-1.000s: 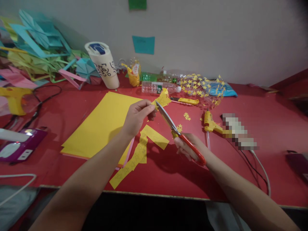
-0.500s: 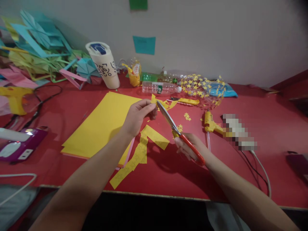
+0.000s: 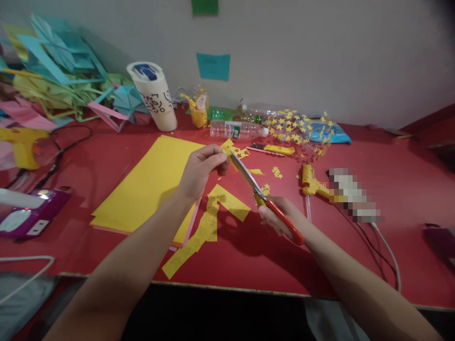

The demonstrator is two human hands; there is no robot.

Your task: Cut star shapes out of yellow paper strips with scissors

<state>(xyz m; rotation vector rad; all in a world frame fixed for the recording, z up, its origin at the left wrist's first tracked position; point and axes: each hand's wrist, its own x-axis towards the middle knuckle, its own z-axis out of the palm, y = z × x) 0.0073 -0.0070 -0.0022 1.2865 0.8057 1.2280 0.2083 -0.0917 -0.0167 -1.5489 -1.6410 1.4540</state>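
My left hand [image 3: 203, 169] pinches a small piece of yellow paper [image 3: 227, 145] between thumb and fingers, above the red table. In my right hand [image 3: 279, 215] are scissors [image 3: 245, 173] with red handles, their blade tips at the held paper. Just beyond, yellow scraps with star-shaped holes [image 3: 243, 152] lie on the table. Below my hands rest yellow paper strips [image 3: 209, 220] with stars drawn on them. Small cut yellow stars [image 3: 277, 172] sit in little piles near the blades. A stack of yellow sheets [image 3: 142, 184] lies under my left forearm.
A white tumbler [image 3: 152, 97], a clear plastic bottle [image 3: 236, 130] and a star-covered clear bottle [image 3: 298, 128] stand or lie at the back. A yellow utility knife [image 3: 277, 149] lies before them. A yellow glue gun [image 3: 311, 180] is at right, folded coloured paper [image 3: 60, 61] at left.
The held paper has turned slightly beside the blades, and a narrow yellow scrap now lies below the tips. My left hand has shifted slightly left; the scissors remain nearly in place.
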